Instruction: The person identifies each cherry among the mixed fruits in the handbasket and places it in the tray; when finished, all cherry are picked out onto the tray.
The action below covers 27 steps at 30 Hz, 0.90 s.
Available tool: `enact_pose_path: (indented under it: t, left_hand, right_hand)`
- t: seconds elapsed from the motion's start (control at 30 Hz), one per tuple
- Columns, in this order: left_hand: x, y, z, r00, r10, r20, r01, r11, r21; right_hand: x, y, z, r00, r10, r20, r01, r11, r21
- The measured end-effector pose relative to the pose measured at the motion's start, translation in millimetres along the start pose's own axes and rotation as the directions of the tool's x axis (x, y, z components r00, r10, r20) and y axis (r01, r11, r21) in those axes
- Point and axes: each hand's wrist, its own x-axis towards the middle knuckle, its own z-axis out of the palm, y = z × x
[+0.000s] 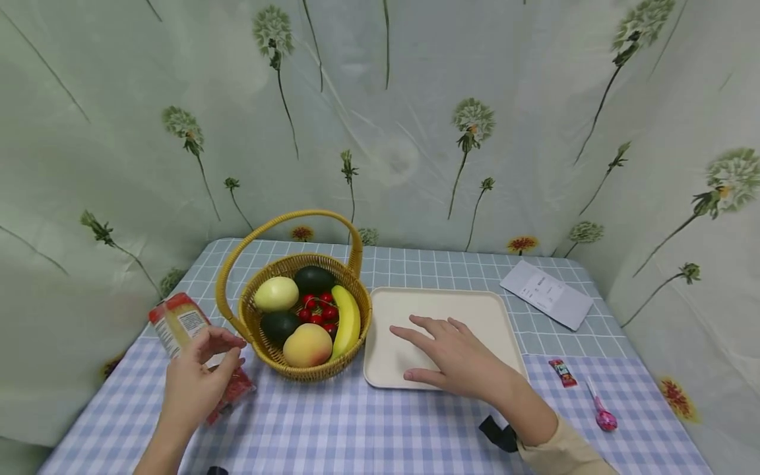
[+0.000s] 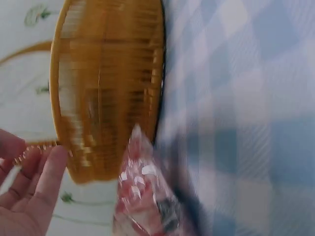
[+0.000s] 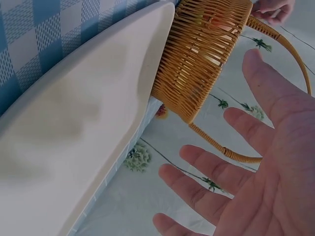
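Observation:
A yellow wicker basket (image 1: pixel 309 373) with a tall hoop handle (image 1: pixel 221 284) holds a peach (image 1: pixel 307 346), a banana (image 1: pixel 346 321), red cherries (image 1: pixel 317 310), a pale yellow round fruit (image 1: pixel 276 294) and two dark green fruits. My left hand (image 1: pixel 198 373) has its fingers loosely bent, tips right at the basket's near-left handle base. It hovers over a red food packet (image 1: pixel 180 316), hiding its middle. Fingers spread, my right hand (image 1: pixel 454 356) is over the cream tray (image 1: pixel 380 369), holding nothing; the right wrist view shows its bare palm (image 3: pixel 275 182).
At the back right lies a grey-white envelope (image 1: pixel 546 295) with a printed label. A small red wrapped candy (image 1: pixel 563 373) and a pink lollipop (image 1: pixel 605 419) lie right of the tray. Floral curtains enclose the checked tablecloth (image 1: pixel 332 429).

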Motion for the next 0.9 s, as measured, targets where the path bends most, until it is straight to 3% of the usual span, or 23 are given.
enact_pose_path:
  t: [0.2, 0.3, 0.5, 0.6, 0.73, 0.9]
  left_hand:
    - [34.6, -26.8, -11.0, 0.98, -0.106, 0.169, 0.132, 0.98, -0.15]
    - [52.1, -35.2, -15.6, 0.953, -0.144, 0.268, 0.189, 0.97, -0.151]
    - [80.6, -49.3, -19.5, 0.899, -0.14, 0.414, 0.23, 0.958, -0.174]
    - [89.2, -55.6, -18.9, 0.881, -0.132, 0.454, 0.236, 0.955, -0.181]
    - [94.3, -62.3, -17.5, 0.87, -0.14, 0.473, 0.25, 0.951, -0.179]
    - [95.9, -67.4, -16.5, 0.854, -0.17, 0.491, 0.31, 0.926, -0.218]
  right_hand:
    - [4.0, 1.7, -0.9, 0.999, 0.013, 0.033, -0.014, 1.0, 0.02]
    - [4.9, 1.7, -1.7, 0.999, 0.016, 0.049, -0.018, 0.999, 0.037]
    - [8.5, 2.7, -1.0, 0.996, 0.025, 0.087, -0.033, 0.995, 0.093]
    - [13.0, 2.9, 0.0, 0.994, 0.027, 0.102, -0.039, 0.992, 0.119]
    - [24.0, 0.9, -0.5, 0.996, -0.015, 0.087, 0.005, 0.993, 0.12]
    - [45.2, -3.4, -5.0, 0.996, -0.073, 0.057, 0.065, 0.987, 0.144]
